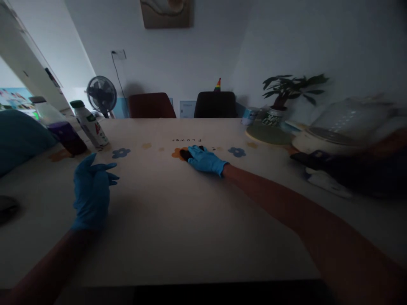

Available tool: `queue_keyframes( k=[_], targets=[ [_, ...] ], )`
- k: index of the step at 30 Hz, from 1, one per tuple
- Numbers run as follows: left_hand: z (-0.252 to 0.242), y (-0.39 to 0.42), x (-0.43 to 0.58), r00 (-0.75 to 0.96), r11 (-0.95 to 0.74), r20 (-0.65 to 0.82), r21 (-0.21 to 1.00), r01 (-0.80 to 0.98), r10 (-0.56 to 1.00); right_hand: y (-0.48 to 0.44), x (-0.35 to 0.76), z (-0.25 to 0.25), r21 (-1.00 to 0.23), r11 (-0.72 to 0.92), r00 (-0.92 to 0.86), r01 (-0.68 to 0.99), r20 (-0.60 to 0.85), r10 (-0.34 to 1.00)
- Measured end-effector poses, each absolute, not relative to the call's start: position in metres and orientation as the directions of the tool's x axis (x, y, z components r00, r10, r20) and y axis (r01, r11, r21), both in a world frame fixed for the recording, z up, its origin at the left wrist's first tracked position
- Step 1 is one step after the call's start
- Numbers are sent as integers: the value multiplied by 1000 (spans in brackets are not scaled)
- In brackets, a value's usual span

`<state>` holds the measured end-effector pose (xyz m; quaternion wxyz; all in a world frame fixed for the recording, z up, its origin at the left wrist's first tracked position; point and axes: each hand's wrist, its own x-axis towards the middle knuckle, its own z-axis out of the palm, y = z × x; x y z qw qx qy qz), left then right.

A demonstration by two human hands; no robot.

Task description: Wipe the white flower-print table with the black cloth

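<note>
My right hand (pixel 205 161), in a blue glove, lies on top of a small dark wiping pad (pixel 185 155) and presses it to the white tabletop (pixel 165 212). Parts of the pad stick out beside the fingers; whether it is a cloth or a sponge I cannot tell. Under it is an orange flower print on the table cover. My left hand (pixel 92 192), gloved in the same blue, hovers over the left side with fingers apart and nothing in them. Just beyond it are a white bottle with a green cap (pixel 90 125) and a bottle of dark purple liquid (pixel 66 133).
At the right, a potted plant (pixel 275 116) stands on a green mat (pixel 270 134), near a pot with a clear lid (pixel 330 135) and a dark bundle (pixel 359 169). Two chairs (pixel 151 106) line the far edge. A fan (pixel 101 95) stands behind at the left.
</note>
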<state>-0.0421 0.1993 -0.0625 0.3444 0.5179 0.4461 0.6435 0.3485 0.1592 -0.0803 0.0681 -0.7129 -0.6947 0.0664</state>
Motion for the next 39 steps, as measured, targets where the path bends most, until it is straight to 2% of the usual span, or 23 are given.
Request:
queue_keyframes(
  k=[8, 15, 22, 27, 39],
  targets=[
    [-72, 212, -47, -207, -389, 379, 921, -7, 902, 70, 309, -86, -298, 190, -207, 936, -25, 978],
    [-77, 213, -47, -199, -402, 403, 914, 46, 893, 25, 277, -91, -290, 330, -322, 898, 77, 944],
    [-75, 204, -47, -152, -393, 396, 918, 47, 906, 61, 272, -87, -313, 253, -255, 915, 34, 966],
    [-69, 201, -47, -169, -382, 385, 923, 56, 907, 119, 269, -68, -275, 167, -180, 947, -21, 983],
    [-63, 191, -46, -174, -328, 339, 940, 89, 924, 240, 287, -63, -253, -20, 20, 967, -5, 1000]
  ],
)
